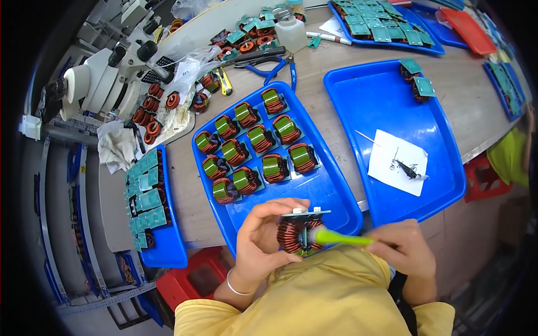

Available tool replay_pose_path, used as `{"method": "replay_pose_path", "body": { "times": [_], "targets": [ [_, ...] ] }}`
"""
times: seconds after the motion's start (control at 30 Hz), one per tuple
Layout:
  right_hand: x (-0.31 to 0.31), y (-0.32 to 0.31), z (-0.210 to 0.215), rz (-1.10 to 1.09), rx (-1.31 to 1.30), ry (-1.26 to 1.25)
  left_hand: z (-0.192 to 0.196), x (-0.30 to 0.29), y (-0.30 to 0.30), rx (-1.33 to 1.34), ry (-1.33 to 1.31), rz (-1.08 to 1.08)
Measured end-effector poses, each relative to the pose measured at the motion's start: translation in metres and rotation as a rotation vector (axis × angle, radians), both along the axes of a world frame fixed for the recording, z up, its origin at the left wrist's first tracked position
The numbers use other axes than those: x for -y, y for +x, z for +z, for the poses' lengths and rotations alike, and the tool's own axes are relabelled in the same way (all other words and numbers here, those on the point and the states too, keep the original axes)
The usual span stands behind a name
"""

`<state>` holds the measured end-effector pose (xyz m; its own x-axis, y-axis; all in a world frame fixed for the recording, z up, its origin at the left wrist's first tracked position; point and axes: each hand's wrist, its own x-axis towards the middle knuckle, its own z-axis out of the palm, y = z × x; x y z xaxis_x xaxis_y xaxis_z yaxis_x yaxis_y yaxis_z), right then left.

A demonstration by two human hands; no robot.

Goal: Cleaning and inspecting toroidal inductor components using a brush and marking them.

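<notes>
My left hand [259, 241] holds a copper-wound coil on a small green board [297, 231], board side up, just above my lap. My right hand [406, 246] grips a thin green-handled tool [342, 239] whose tip touches the coil's middle. Just beyond my hands lies a blue tray [330, 193] filled with several similar coils [263, 151] wrapped in green tape.
A second blue tray [386, 101] to the right holds a white paper scrap [399, 161] and two coils at its far corner. A microscope [106, 78], blue-handled pliers [274, 66], a small bottle [291, 31] and more trays of boards lie around the bench.
</notes>
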<state>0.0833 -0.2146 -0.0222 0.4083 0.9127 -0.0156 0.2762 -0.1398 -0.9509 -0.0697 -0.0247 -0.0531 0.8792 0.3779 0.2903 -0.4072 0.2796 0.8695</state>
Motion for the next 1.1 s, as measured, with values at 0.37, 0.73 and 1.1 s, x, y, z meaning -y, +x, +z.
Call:
{"method": "replay_pose_path", "body": {
  "times": [0.37, 0.73, 1.1],
  "targets": [
    [-0.013, -0.003, -0.003, -0.182, -0.104, 0.168, 0.0, 0.002, -0.009, -0.16, -0.433, 0.011],
    [-0.026, -0.01, -0.002, -0.187, -0.032, -0.004, 0.02, -0.023, -0.044, 0.017, -0.108, 0.248],
    [-0.048, -0.024, 0.013, 0.048, -0.034, 0.049, 0.017, -0.012, -0.055, -0.014, -0.507, 0.07]
  ]
}}
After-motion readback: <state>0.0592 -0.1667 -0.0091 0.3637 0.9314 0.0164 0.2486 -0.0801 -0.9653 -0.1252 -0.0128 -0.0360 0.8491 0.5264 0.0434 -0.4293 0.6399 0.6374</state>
